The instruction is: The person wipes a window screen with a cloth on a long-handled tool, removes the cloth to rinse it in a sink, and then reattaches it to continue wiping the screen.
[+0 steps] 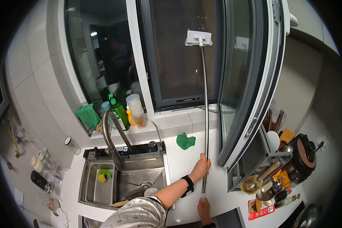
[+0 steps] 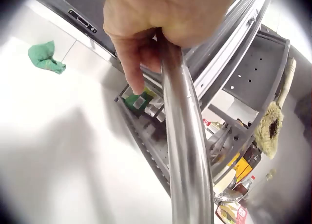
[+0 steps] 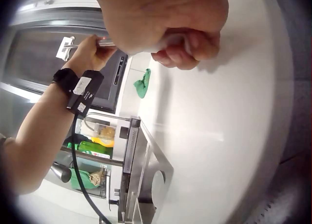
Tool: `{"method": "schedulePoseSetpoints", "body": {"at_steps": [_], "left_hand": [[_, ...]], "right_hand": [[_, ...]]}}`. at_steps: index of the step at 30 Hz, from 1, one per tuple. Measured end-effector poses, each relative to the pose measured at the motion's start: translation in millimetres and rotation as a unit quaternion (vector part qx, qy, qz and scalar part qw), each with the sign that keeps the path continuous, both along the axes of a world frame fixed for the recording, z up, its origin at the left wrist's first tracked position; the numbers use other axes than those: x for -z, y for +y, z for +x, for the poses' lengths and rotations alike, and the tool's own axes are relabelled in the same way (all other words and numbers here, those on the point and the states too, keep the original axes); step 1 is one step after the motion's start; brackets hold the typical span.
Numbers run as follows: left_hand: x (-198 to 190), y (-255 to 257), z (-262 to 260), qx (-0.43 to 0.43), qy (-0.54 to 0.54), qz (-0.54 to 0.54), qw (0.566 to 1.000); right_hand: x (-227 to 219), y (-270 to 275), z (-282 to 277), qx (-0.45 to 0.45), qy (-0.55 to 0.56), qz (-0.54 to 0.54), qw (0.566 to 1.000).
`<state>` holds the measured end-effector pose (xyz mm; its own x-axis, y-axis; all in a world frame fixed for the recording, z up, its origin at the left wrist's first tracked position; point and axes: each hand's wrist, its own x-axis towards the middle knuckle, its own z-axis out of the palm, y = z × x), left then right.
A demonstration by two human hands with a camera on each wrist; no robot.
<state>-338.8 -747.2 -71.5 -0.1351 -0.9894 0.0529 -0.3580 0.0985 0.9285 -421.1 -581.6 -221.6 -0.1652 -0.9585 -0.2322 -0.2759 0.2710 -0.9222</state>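
A long metal pole rises to a white flat mop head, which lies against the dark window screen. My left hand grips the pole partway down. Below it, my right hand holds the pole's lower end. In the left wrist view the left hand wraps the shiny pole, one finger less curled. The right wrist view shows the right hand with curled fingers around the pole's end, which is mostly hidden.
A green cloth lies on the white counter. Left are the sink, faucet and bottles on the sill. An open window sash juts inward at right, beside a rack with utensils and a cooker.
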Motion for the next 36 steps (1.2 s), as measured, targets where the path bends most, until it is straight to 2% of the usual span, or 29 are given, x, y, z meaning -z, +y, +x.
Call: {"method": "schedulePoseSetpoints", "body": {"at_steps": [6,10,12,13,15,16,18,19,21,22,23,24,25,27,28,29,30,31,32,33,35,36], "left_hand": [[21.1,28.5,-8.7,0.015,0.018,0.023,0.999],[35.5,52.2,-13.5,0.017,0.005,0.047,0.999],[53.4,64.8,-12.9,0.030,0.014,0.059,0.998],[55.3,72.8,-13.0,0.032,0.014,0.059,0.998],[60.3,92.6,-10.1,0.032,-0.023,0.090,0.995],[64.6,99.9,-10.2,0.038,-0.016,0.098,0.994],[79.2,110.4,-11.8,0.040,-0.027,0.100,0.994],[84.4,117.0,-13.4,0.042,-0.037,0.102,0.993],[88.7,125.2,-17.0,0.043,-0.018,0.109,0.993],[89.2,129.2,-18.3,0.044,-0.002,0.113,0.993],[83.1,130.7,-22.1,0.023,0.016,0.109,0.994],[75.9,131.0,-25.4,0.004,0.028,0.109,0.994],[81.2,130.0,-26.0,-0.006,0.037,0.097,0.995],[73.0,130.6,-20.4,-0.013,0.070,0.099,0.993],[71.5,128.3,-14.6,-0.001,0.082,0.110,0.991],[72.2,124.1,-8.5,-0.008,0.077,0.116,0.990],[84.1,114.6,8.7,0.108,0.145,0.111,0.977],[77.8,110.8,24.7,0.217,0.079,0.043,0.972],[62.7,113.0,31.6,0.234,0.070,0.049,0.968],[38.3,117.4,31.9,0.156,-0.002,0.097,0.983],[16.5,118.7,43.4,0.119,0.119,0.138,0.976],[-0.8,122.0,38.6,0.037,0.112,0.177,0.977]], "right_hand": [[-20.5,40.6,-9.2,-0.008,-0.030,0.051,0.998],[16.9,71.0,-17.7,-0.006,0.025,0.039,0.999],[34.1,93.1,-22.6,-0.026,-0.051,0.098,0.994],[32.7,103.4,-22.7,-0.025,-0.051,0.097,0.994],[28.4,131.4,-19.5,-0.065,0.058,0.015,0.996],[38.2,141.7,-22.3,-0.066,0.058,0.018,0.996],[59.4,158.3,-30.4,-0.086,-0.018,0.103,0.991],[52.3,163.9,-34.0,-0.086,-0.017,0.107,0.990],[35.7,169.6,-41.7,-0.113,0.102,0.072,0.986],[29.3,176.4,-49.3,-0.111,0.101,0.079,0.985],[24.0,186.0,-58.9,-0.095,-0.113,0.114,0.982],[16.7,196.9,-63.3,-0.067,-0.327,0.143,0.932],[-12.2,199.8,-66.1,-0.142,-0.233,0.116,0.955],[-0.4,260.0,-111.6,-0.097,-0.295,0.163,0.937],[19.2,308.7,-138.1,-0.043,-0.359,0.204,0.910],[52.3,372.4,-161.8,0.035,-0.456,0.247,0.854],[74.8,435.4,-167.7,-0.053,-0.262,0.274,0.924],[-70.5,409.9,-120.7,0.158,-0.135,0.577,0.790],[-58.9,449.1,-113.7,0.080,-0.108,0.634,0.761],[-30.3,507.2,-92.5,0.013,-0.110,0.639,0.761],[-6.1,578.7,-28.1,-0.056,-0.114,0.642,0.756],[2.6,603.9,3.0,-0.066,-0.113,0.635,0.761]]}}
